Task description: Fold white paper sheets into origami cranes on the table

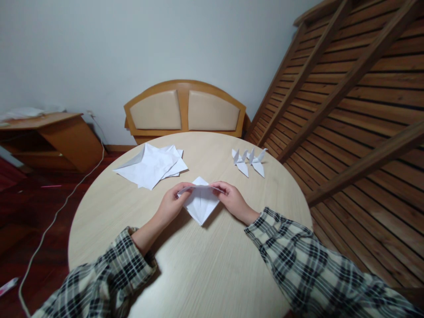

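A partly folded white paper square (200, 203) lies diamond-wise at the middle of the round table (205, 269). My left hand (172, 204) pinches its left corner, and my right hand (232, 199) pinches its right corner. Between them a raised flap edge is stretched level above the sheet. Both sleeves are black-and-white plaid. Two finished white paper cranes (249, 161) stand at the far right of the table.
A loose pile of white paper sheets (150, 165) lies at the far left of the table. Behind the table stands a wooden chair back (184, 110). A slatted wooden frame (357, 110) leans on the right. A low wooden shelf (49, 137) and a white cable (56, 216) are on the left.
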`<state>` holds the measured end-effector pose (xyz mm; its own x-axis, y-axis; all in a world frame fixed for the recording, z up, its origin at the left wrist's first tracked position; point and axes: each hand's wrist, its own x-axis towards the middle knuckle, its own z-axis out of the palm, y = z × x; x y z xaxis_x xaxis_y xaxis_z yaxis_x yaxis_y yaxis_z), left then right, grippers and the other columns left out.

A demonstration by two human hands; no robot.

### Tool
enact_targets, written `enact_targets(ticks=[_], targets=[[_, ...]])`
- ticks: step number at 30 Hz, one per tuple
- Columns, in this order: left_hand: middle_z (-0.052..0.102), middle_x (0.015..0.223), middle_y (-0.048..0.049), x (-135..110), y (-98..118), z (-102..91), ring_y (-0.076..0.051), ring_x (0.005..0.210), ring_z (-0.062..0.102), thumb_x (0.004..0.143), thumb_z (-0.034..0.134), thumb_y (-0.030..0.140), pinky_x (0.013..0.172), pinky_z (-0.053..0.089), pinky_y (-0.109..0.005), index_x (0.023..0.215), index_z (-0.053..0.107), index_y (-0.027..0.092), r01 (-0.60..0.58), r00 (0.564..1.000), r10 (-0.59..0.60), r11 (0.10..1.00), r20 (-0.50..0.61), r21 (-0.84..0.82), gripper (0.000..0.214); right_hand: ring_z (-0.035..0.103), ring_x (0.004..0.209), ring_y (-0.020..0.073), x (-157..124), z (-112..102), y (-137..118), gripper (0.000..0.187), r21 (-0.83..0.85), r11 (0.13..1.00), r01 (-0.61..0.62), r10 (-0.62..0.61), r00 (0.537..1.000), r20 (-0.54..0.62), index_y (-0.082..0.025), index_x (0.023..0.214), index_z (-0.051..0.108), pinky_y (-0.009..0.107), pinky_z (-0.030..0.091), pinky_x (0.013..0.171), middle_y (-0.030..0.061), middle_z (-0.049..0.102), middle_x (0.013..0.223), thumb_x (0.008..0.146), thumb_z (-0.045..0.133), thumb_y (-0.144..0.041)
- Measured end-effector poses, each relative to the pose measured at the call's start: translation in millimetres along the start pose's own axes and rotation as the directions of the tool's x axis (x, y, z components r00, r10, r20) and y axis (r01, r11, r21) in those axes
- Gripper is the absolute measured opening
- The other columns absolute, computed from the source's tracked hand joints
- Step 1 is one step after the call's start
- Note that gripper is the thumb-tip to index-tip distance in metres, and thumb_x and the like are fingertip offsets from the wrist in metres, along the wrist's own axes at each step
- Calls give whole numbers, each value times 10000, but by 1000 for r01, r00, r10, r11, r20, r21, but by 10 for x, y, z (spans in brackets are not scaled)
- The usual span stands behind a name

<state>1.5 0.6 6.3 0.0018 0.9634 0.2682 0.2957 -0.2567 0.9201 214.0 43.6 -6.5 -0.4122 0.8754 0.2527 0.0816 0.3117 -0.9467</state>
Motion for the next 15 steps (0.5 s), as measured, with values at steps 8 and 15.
enact_targets(ticks=[8,15], targets=[[693,943,-83,-13,0,4,-231,872,593,884,522,475,767,480,-342,941,680,171,57,998,-53,994,39,-91,347,581,804,182,15,15,-1,236,88,994,-61,64,997,-35,-183,940,676,332,445,742,39,658,877,872,598,-395],[716,936,-106,-23,-149,41,-245,833,626,913,329,689,727,482,-342,1004,684,168,222,974,-198,919,107,-325,636,483,675,157,15,7,36,290,101,990,-100,106,993,-49,-184,827,623,300,384,651,1,553,734,859,603,-472]])
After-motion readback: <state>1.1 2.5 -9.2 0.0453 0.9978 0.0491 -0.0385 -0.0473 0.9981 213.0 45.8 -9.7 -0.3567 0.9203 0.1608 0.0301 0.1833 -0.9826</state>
